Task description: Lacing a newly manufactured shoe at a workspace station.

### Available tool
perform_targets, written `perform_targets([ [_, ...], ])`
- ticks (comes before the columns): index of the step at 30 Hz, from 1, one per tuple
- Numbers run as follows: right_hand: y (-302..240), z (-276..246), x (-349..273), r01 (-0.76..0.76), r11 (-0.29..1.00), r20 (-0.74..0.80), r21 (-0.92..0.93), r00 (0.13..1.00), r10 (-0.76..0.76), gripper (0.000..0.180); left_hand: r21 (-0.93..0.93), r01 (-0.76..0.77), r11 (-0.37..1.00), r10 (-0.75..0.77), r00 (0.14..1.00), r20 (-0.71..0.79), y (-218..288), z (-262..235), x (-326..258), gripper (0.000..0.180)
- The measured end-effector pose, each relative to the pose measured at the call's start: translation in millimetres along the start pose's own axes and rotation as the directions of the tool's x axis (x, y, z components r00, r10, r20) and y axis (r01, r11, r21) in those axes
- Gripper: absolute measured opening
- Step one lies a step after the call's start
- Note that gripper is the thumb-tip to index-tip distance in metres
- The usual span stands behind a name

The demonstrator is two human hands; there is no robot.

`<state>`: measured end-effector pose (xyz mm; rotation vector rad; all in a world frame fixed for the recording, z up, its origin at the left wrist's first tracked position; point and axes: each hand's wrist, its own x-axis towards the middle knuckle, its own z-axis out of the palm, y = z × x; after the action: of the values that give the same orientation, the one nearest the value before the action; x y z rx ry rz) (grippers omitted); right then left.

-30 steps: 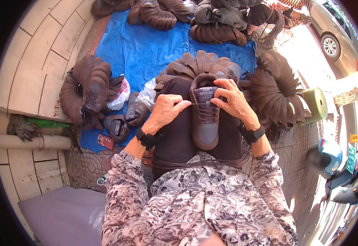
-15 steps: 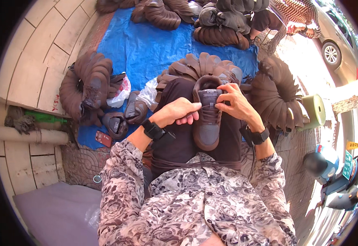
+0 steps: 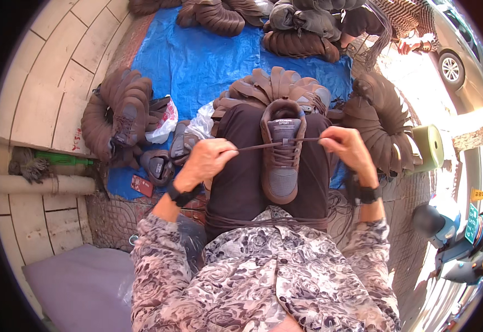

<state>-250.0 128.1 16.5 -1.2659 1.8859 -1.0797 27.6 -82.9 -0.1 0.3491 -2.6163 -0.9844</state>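
Note:
A brown and grey lace-up shoe (image 3: 282, 182) rests between my thighs, its toe toward me and its tongue standing up. A dark shoelace (image 3: 258, 146) runs taut across the tongue, level above the laced rows. My left hand (image 3: 205, 160) pinches one end to the left of the shoe. On the right side, my right hand (image 3: 352, 150) pinches the other end. Both hands are clear of the shoe itself. Several dark laces (image 3: 263, 223) lie over my lap.
Rings of brown shoes stand on a blue tarp (image 3: 208, 66), including a left ring (image 3: 122, 110) and a right ring (image 3: 380, 124). A red phone-like object (image 3: 142, 185) lies near two loose shoes. A green roll (image 3: 428, 146), a scooter (image 3: 446, 227) and a seated person (image 3: 402, 27) are rightward.
My hands have moved apart, left hand leftward and right hand rightward, away from the shoe's tongue. The lace between them is now stretched straight across the shoe.

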Motion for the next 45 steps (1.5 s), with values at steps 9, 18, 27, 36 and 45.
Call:
perform_targets([
  [9,6,-48,-25,0.159,0.870,-0.095,-0.467,0.969,-0.228,0.034,0.183,0.014,0.983,0.010,0.991,-0.130,-8,-14,-31,0.056],
  [18,-24,54,18,0.396,0.678,0.058,-0.619,0.884,-0.463,0.025,-0.100,0.278,0.956,-0.280,0.960,-0.011,33,54,43,0.020],
  [27,0,49,33,0.325,0.913,0.055,-0.248,0.945,-0.322,0.010,0.020,0.174,0.985,-0.172,0.982,-0.083,42,50,47,0.019],
  [36,-1,78,25,0.304,0.897,-0.237,-0.321,0.891,-0.387,0.009,0.361,-0.143,0.921,0.246,0.934,-0.258,48,61,36,0.011],
  [45,-4,30,-12,0.246,0.854,-0.096,-0.458,0.941,-0.323,0.010,0.064,0.005,0.998,-0.003,0.999,-0.032,-16,-13,-1,0.012],
])
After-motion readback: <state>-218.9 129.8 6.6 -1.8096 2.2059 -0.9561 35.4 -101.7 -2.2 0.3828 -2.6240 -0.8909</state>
